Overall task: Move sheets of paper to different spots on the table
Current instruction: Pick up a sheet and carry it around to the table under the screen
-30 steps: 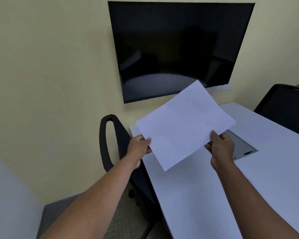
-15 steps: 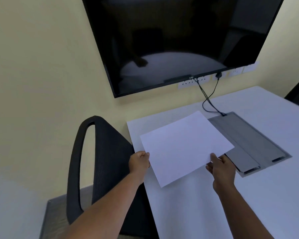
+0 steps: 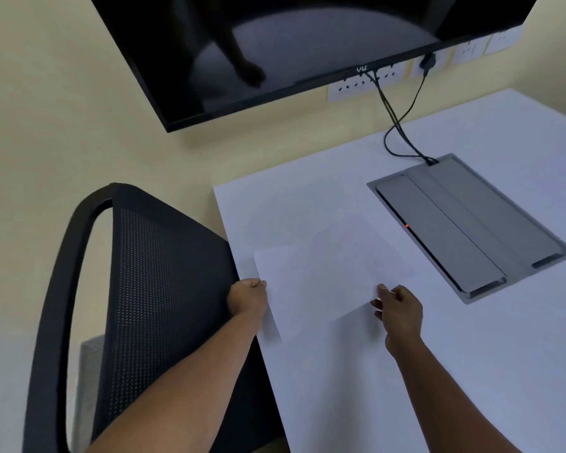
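Lowered from mid-air since the earlier frames, the sheet of paper (image 3: 332,273) now lies flat or nearly flat on the white desk (image 3: 471,371), near its far left corner, where previously I held it tilted above the surface. My left hand (image 3: 247,299) sits at the sheet's left edge, over the desk's rim, its fingers (image 3: 257,284) curled closed with the edge apparently pinched between them; my right hand (image 3: 401,305) meets the near right edge, its fingers (image 3: 381,291) loosely bent on the paper, though I cannot tell whether they grip it or only press it down. Rotated relative to the desk, the sheet runs its long axis from the near left toward the far right, its far corner pointing at the grey cable box (image 3: 471,230) recessed in the desktop; sheet and box lie near each other without touching. Both hands hold the near side, so the paper extends away from the fingers, toward the wall-mounted screen (image 3: 307,44). Neither hand is clearly nearer; each is already at an edge. I judge the placement almost complete, with release the remaining step. A black mesh chair (image 3: 138,289) stands just left of the desk, beneath my left forearm.
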A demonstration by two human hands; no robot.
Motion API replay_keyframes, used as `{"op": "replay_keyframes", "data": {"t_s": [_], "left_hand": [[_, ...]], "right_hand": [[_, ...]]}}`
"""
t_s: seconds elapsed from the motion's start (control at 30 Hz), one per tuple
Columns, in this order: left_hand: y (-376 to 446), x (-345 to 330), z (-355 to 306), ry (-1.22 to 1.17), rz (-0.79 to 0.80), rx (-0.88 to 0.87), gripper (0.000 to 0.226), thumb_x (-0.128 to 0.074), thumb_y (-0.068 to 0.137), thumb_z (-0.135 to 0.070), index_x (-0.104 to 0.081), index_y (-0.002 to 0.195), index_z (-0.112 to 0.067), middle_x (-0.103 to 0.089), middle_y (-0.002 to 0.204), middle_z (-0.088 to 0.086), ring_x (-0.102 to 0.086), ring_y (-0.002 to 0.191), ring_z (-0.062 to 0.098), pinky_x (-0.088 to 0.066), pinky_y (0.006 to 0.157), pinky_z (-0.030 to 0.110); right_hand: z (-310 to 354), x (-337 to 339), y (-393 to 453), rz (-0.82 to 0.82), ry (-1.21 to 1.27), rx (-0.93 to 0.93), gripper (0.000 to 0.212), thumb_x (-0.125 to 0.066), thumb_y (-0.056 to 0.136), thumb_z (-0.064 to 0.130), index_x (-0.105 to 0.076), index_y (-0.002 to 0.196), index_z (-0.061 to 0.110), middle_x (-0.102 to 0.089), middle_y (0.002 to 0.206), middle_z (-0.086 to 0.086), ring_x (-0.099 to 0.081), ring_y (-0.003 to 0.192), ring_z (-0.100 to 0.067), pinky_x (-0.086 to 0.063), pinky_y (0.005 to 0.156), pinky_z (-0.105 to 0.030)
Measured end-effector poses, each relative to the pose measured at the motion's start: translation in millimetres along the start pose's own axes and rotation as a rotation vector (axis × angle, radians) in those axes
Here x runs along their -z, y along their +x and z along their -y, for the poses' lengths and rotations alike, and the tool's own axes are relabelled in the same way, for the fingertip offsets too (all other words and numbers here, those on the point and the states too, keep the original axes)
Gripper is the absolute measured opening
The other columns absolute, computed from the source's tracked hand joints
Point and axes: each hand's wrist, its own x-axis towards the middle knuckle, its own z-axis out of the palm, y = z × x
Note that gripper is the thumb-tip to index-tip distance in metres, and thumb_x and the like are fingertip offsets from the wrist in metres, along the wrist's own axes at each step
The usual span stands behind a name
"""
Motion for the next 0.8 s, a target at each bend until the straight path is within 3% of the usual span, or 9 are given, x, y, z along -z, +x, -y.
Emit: {"op": "replay_keyframes", "data": {"t_s": [0.1,0.27,0.47,0.6,0.7,0.8], "left_hand": [[4,-6,10,0.084,-0.016,-0.020,0.027,-0.065,0.089,-0.016,-0.056,0.064,-0.021,-0.059,0.066,0.008,-0.057,0.061,0.022,-0.053,0.066,0.033],[5,-14,20,0.199,-0.018,-0.040,0.034,-0.063,0.088,-0.018,-0.050,0.057,-0.017,-0.049,0.056,0.005,-0.044,0.051,0.019,-0.037,0.051,0.026],[4,-25,31,0.231,0.004,-0.014,0.032,-0.065,0.089,-0.021,-0.061,0.058,-0.015,-0.063,0.059,0.003,-0.057,0.053,0.022,-0.047,0.053,0.027],[0,-27,35,0.249,-0.020,-0.010,0.031,-0.067,0.090,-0.022,-0.063,0.059,-0.022,-0.066,0.062,0.001,-0.061,0.057,0.021,-0.050,0.055,0.026],[1,-28,32,0.250,-0.028,-0.009,0.022,-0.067,0.090,-0.022,-0.069,0.068,-0.019,-0.066,0.065,0.000,-0.061,0.060,0.020,-0.050,0.057,0.027],[-1,-28,31,0.259,-0.049,0.005,0.013,-0.070,0.089,-0.024,-0.072,0.081,-0.013,-0.062,0.065,-0.002,-0.058,0.059,0.018,-0.045,0.053,0.025]], "right_hand": [[-12,2,-1,-0.024,-0.043,-0.024,0.035,-0.067,0.092,0.023,-0.044,0.067,0.013,-0.061,0.072,-0.007,-0.073,0.075,-0.023,-0.057,0.070,-0.040],[-24,7,-3,-0.070,-0.103,-0.035,0.034,-0.068,0.091,0.025,-0.047,0.068,0.012,-0.065,0.071,-0.007,-0.074,0.073,-0.021,-0.058,0.068,-0.039],[-31,18,1,-0.093,-0.224,-0.004,0.034,-0.065,0.094,0.029,-0.053,0.073,0.004,-0.070,0.069,-0.005,-0.072,0.062,-0.010,-0.058,0.071,-0.040],[-38,23,4,-0.067,-0.319,0.018,0.037,-0.060,0.095,0.035,-0.060,0.073,0.005,-0.072,0.062,0.001,-0.065,0.047,-0.002,-0.055,0.065,-0.033],[-40,25,5,-0.048,-0.374,0.023,0.037,-0.059,0.094,0.037,-0.062,0.069,0.009,-0.070,0.056,0.003,-0.064,0.044,-0.003,-0.049,0.059,-0.028],[-42,29,6,-0.018,-0.436,0.035,0.037,-0.058,0.093,0.036,-0.061,0.067,0.010,-0.068,0.049,0.005,-0.066,0.044,-0.006,-0.052,0.063,-0.030]]}}
